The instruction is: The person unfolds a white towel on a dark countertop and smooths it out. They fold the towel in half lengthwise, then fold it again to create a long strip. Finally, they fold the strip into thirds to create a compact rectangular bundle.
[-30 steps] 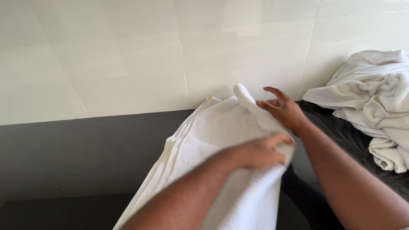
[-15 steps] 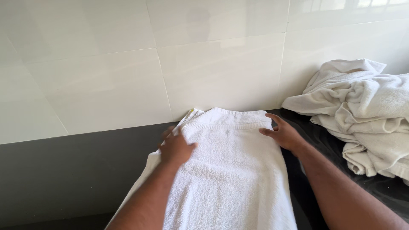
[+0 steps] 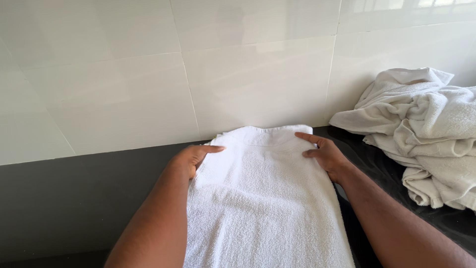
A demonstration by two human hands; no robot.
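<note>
White, nubbly terry cloth: a folded rectangular towel [image 3: 263, 198] lying flat and lengthwise on the dark, glossy stone surface [image 3: 74, 208], far edge close up against the wall, near end running out of view at the bottom. Woven flat band visible across the far end, with looped pile below it. Thin layered edges peeking out at the far left corner. Left hand [image 3: 194, 158] resting on the towel's left edge, fingers loosely extended and pointing inward, gripping nothing. Right hand [image 3: 323, 153] laid on the towel's right edge near the far corner, fingers spread flat on the pile, also holding nothing. Off to the right, well apart from the hands, a crumpled heap of off-white towels [image 3: 426, 129], soft and rumpled, in thick folds on the same surface. Behind, large glazed cream wall tiles [image 3: 148, 74] with thin grout lines, faintly reflective.
</note>
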